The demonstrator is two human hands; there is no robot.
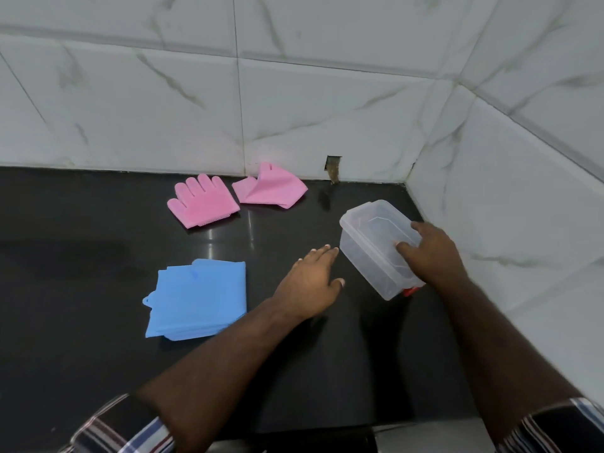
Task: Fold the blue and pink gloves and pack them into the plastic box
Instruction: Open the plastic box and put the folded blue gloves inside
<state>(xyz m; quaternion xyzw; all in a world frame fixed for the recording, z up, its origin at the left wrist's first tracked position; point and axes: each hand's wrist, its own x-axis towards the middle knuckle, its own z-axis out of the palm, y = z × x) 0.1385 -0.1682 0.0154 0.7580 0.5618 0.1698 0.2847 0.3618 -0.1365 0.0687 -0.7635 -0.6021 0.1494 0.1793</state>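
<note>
The right hand (434, 253) is gripping the plastic box (376, 246) at its near right edge, thumb hooked over the rim and inside. The box sits on the black desk (98, 371) close to the tiled corner, and it looks tipped a bit, with something red (410, 291) poking out under its near end (a clip maybe, can't tell). The left hand (310, 282) is flat and open, fingers straight, just beside the box and holding nothing.

The blue gloves (199, 299) look already folded into a neat stack, left of the left hand. One pink glove (202, 201) lies flat with fingers spread near the wall, and the other pink glove (271, 188) beside it is only partly folded over.

My guess is the step is getting the box positioned for packing. To do it well: set it flat with the opening up, slide it closer to the blue stack, and keep the right hand steadying it while the left brings the gloves over.

No brands, labels or readable writing anywhere that I can spot.
</note>
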